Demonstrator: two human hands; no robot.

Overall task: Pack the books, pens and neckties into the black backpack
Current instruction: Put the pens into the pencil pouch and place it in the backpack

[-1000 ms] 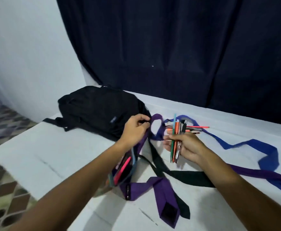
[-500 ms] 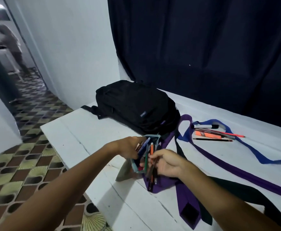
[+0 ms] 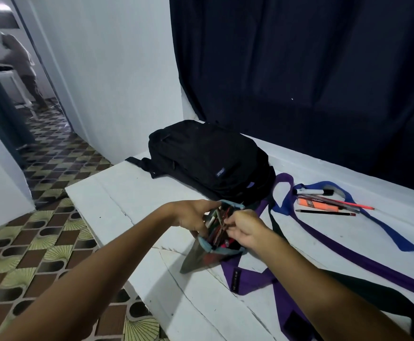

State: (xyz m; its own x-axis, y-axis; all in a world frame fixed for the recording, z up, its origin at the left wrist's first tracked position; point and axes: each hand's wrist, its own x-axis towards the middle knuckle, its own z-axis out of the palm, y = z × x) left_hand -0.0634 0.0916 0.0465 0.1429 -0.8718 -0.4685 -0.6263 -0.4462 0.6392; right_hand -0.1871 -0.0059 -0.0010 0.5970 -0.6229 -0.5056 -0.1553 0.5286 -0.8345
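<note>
White table (image 3: 132,200); dark curtain (image 3: 299,70) behind; patterned tile floor (image 3: 41,242); person (image 3: 24,67) in doorway.

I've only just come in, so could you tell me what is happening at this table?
A person is filling a small pencil pouch with pens. The left hand holds its mouth open while the right hand pushes pens in. The black backpack lies behind it on the white table. More loose pens and the purple, blue and black neckties lie unpacked.

The backpack (image 3: 208,163) was black, the neckties purple (image 3: 348,252), blue (image 3: 397,232) and black (image 3: 383,296), the marker (image 3: 316,205) orange, the table (image 3: 127,200) white, and the floor (image 3: 41,242) brown-and-green patterned.
</note>
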